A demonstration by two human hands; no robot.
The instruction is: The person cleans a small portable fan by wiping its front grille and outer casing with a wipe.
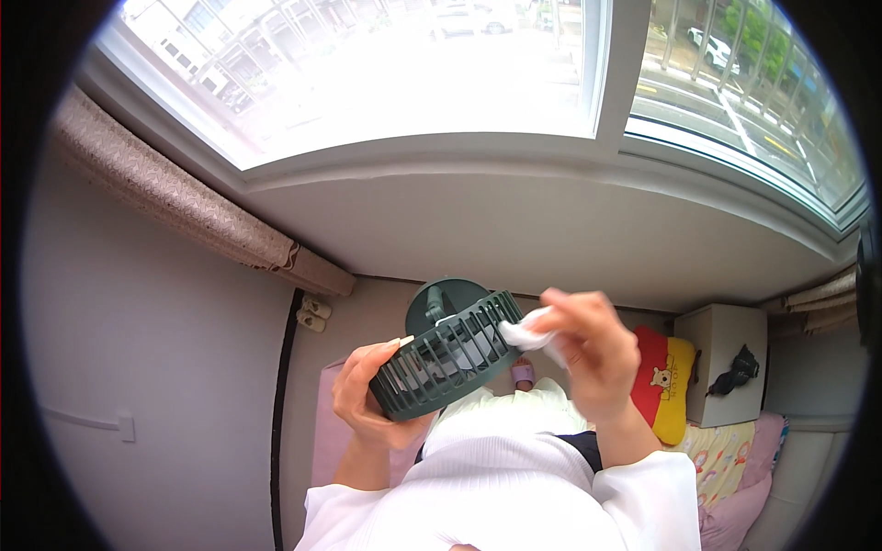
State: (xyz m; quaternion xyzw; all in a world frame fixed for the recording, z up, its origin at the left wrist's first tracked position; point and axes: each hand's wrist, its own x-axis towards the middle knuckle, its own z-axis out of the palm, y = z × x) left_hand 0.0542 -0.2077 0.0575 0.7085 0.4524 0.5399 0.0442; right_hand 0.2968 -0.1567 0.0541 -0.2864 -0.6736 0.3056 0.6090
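Note:
A dark green desk fan (450,363) is held up in front of my body, its slatted cage tilted and its round base pointing away from me. My left hand (360,390) grips the left side of the cage, fingers wrapped round its rim. At the cage's right end, my right hand (593,344) pinches a crumpled white tissue or cloth (528,329) that touches the slats or lies right beside them. That hand is slightly smeared by motion. Pale blades show faintly through the slats.
Ahead are a window (413,83) and the wall below it. A rolled-looking curtain (184,184) hangs at the left, with slippers (313,313) on the floor nearby. To the right are a red and yellow cushion (678,390), a pale cabinet (726,335) with a black item (735,370), and bedding (721,455).

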